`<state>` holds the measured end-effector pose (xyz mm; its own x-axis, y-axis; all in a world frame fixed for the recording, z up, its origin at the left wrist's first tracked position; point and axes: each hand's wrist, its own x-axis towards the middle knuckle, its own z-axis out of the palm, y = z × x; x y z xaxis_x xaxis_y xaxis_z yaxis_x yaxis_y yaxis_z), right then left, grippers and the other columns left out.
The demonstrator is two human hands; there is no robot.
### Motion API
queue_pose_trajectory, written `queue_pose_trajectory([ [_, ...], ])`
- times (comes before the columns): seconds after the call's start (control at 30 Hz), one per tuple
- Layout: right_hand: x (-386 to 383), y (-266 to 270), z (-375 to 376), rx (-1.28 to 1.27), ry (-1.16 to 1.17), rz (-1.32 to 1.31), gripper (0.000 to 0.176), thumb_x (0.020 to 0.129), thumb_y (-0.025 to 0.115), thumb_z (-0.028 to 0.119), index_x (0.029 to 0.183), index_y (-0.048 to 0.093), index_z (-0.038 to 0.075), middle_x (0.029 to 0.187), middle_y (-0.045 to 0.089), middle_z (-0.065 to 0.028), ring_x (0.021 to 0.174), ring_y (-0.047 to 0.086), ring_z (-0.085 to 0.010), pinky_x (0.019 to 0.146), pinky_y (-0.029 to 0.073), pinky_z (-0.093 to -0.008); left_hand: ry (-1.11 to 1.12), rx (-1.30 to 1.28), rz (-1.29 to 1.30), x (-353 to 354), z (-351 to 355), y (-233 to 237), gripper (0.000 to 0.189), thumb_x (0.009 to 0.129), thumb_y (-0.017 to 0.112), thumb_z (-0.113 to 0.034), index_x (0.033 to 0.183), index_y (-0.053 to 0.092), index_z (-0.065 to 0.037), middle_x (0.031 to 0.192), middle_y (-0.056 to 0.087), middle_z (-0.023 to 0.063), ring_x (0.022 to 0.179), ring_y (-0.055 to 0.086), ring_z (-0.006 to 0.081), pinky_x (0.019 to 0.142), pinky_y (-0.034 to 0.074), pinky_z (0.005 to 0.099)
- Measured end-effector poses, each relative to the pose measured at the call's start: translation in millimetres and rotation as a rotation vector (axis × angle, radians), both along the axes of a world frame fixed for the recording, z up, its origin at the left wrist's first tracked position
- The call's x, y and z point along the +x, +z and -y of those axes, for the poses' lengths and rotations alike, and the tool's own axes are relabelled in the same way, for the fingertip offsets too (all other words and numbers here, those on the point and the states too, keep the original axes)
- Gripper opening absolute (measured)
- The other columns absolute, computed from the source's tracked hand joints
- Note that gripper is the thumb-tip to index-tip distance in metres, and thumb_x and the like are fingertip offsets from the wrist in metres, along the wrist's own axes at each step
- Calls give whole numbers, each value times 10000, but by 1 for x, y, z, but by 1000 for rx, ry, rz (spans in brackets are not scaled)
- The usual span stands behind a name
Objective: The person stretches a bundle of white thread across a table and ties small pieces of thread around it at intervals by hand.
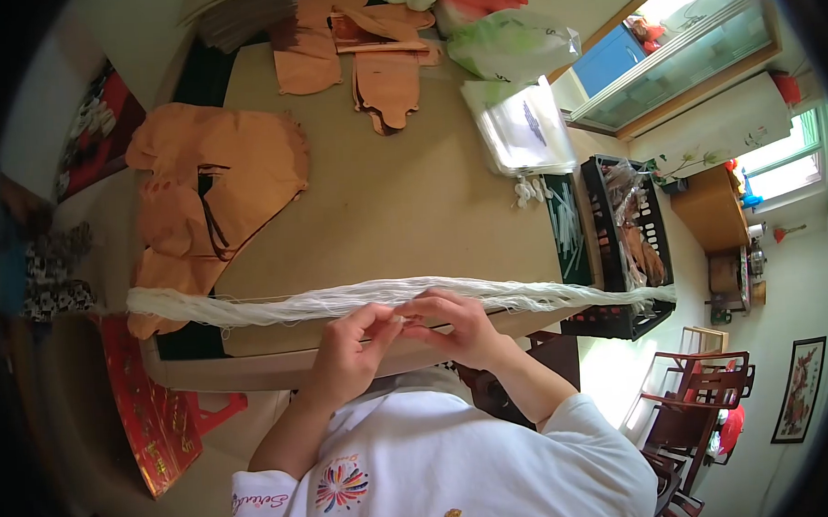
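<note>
A long bundle of white thread [342,299] stretches across the near side of the table, with loose strands hanging off it. Just at its near edge, around the middle, my left hand [352,352] and my right hand [456,329] meet with fingertips pinched together. A tiny white bit shows between the left fingertips; whether it is part of the thread cannot be made out. The right fingers hide whatever they pinch. At the left, the bundle's end lies over orange-brown flat pieces [216,179] with dark markings.
More orange-brown pieces [388,84] lie at the back. Clear plastic sleeves [519,129], a green-white plastic bag [511,46] and small white parts [531,191] sit at the back right. A black crate [605,185] holding wrapped items stands right, under the bundle's other end.
</note>
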<state>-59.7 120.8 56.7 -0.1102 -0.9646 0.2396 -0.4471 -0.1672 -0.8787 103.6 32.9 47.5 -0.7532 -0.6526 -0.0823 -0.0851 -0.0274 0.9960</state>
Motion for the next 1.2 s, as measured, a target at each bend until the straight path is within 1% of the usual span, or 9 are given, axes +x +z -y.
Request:
queue_pose_trajectory([
  [0.17, -4, 0, -1, -5, 106, -38, 182, 804, 649, 6, 980, 609, 34, 825, 615, -74, 774, 631, -226, 634, 511, -326, -72, 58, -36, 2, 0, -4, 93, 875, 597, -81, 925, 608, -4, 761, 647, 79, 688, 605, 107, 631, 484, 248],
  [0.27, -6, -1, 2, -45, 136, -133, 157, 790, 652, 17, 937, 599, 31, 817, 609, -82, 747, 617, -255, 622, 501, -342, -70, 53, 19, 3, -3, -6, 74, 908, 557, -66, 910, 582, 4, 782, 611, 21, 727, 565, 55, 674, 468, 215],
  [0.47, -10, 0, 3, -113, 150, -268, 129, 783, 648, 36, 900, 592, 39, 813, 595, -83, 725, 591, -264, 619, 492, -361, 167, 390, -182, -3, -6, -6, 57, 900, 560, -57, 947, 558, -24, 716, 634, 40, 606, 578, 75, 547, 452, 199],
  [0.6, -10, -1, 6, -148, 181, -314, 136, 775, 652, 39, 897, 592, 39, 806, 584, -82, 730, 586, -259, 623, 490, -362, 274, 368, -173, -8, -9, -13, 90, 896, 572, -56, 978, 553, -25, 674, 621, 27, 553, 553, 75, 526, 439, 196],
  [0.8, -19, 0, 9, -150, 154, -312, 130, 768, 645, 40, 890, 600, 40, 838, 592, -78, 756, 590, -258, 643, 491, -349, 506, -158, -200, 0, -13, -26, 126, 906, 566, -67, 1025, 585, -28, 824, 611, 41, 612, 559, 72, 544, 465, 214],
  [0.83, -23, 1, 9, -147, 142, -337, 127, 768, 643, 41, 889, 602, 42, 844, 594, -77, 763, 591, -257, 648, 492, -348, 570, 74, -342, 3, 0, -18, 145, 901, 584, -83, 1033, 595, -24, 900, 609, 63, 644, 576, 87, 554, 479, 223],
  [0.97, -26, 1, 4, -221, 260, -409, 124, 764, 643, 62, 882, 608, 53, 845, 599, -69, 782, 596, -246, 665, 494, -350, 85, 1047, -185, 5, 22, -11, 177, 870, 630, -98, 1022, 607, -11, 854, 630, 79, 630, 613, 141, 530, 508, 253],
  [1.07, -28, 0, 6, -207, 224, -432, 125, 763, 649, 64, 881, 608, 53, 842, 601, -66, 771, 595, -246, 660, 494, -347, -43, 1012, -232, 0, 13, -23, 142, 862, 637, -89, 975, 628, -3, 773, 633, 72, 611, 620, 149, 538, 523, 264],
  [1.2, -26, -2, 3, -140, 120, -330, 121, 761, 660, 70, 868, 608, 55, 829, 600, -63, 751, 592, -244, 651, 489, -346, 27, 454, -134, -1, 0, -22, 78, 839, 654, -42, 900, 664, 5, 769, 662, 51, 613, 611, 90, 589, 524, 228],
])
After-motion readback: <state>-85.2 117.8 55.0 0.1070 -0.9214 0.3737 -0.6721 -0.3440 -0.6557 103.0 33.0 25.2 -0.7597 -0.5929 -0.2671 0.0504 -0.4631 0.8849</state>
